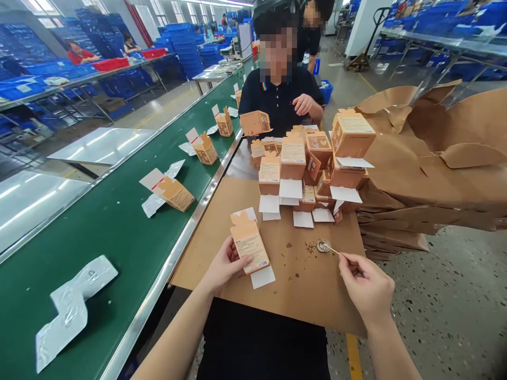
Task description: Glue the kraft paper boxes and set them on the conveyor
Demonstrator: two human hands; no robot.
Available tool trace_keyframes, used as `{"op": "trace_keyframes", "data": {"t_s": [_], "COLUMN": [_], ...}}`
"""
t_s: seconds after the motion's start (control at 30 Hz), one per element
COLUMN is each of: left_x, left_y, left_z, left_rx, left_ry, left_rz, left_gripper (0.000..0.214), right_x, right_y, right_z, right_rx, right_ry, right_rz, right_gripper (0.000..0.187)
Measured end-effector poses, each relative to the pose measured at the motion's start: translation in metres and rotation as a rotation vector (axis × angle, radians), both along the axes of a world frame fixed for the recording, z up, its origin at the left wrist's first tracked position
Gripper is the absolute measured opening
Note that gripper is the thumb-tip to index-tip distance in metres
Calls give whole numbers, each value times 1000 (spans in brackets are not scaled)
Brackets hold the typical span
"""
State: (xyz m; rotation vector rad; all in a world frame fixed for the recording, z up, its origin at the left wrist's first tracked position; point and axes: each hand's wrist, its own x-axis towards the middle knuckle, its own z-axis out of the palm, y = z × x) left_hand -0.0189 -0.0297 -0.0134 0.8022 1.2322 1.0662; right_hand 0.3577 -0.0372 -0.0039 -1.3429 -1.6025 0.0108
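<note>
Resting in the left hand point(228, 265), a small brown carton point(250, 243) shows its printed face, with the thumb laid over the lower left part of that face and the other fingers curled at its left side, partly hidden. Its brown flaps stand open beyond the fingertips, and a white flap sticks out at the end nearer the wearer; whether the carton touches the surface below cannot be told. Well to the right of those fingers, the right hand point(370, 285) has thumb and forefinger pinched together on the end of a thin stick point(333, 250), the remaining fingers curled in. The stick's far tip reaches a small round dish point(322, 246) just beyond the right fingertips, and brown specks point(311, 248) lie to the dish's left, between the two hands. Under all this spreads a cardboard sheet point(325, 295). Past both hands' fingers rises a pile of similar cartons point(293, 155), many with white flaps hanging out. Left of the left fingers runs a green conveyor belt point(130, 227) bearing open cartons point(178, 192) and silvery packets point(69, 306). Farther beyond the fingers sits a co-worker point(253, 92) in a dark shirt, and brown sheets point(443, 148) are heaped beyond and right of the right hand.
</note>
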Motion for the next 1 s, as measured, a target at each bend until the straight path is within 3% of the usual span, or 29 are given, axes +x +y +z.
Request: {"op": "trace_keyframes", "data": {"t_s": [0.07, 0.17, 0.3, 0.4, 0.57, 0.83, 1.0], "left_x": [-4, -6, -1, 2, 7, 26, 34], "left_y": [1, -2, -5, -6, -10, -38, -56], "left_z": [4, 10, 8, 4, 2, 4, -2], "left_rx": [-11, -18, 24, 56, 87, 159, 147], "left_ry": [10, 22, 28, 35, 48, 261, 368], "left_rz": [-37, -80, -84, -82, -69, -25, -17], "left_gripper": [88, 88, 91, 92, 88, 74, 75], "right_x": [-13, -51, -104, -122, -117, -77, -60], "right_y": [-11, -33, -53, -56, -51, -60, -71], "right_z": [4, 5, -8, -22, -30, -10, -7], "right_rx": [16, -92, -195, -241, -261, -197, -224], "right_ry": [67, 180, 222, 203, 193, 269, 282], "right_rz": [38, 230, 418, 469, 472, 349, 317], "right_gripper": [15, 14, 21, 25, 25, 20, 20]}}
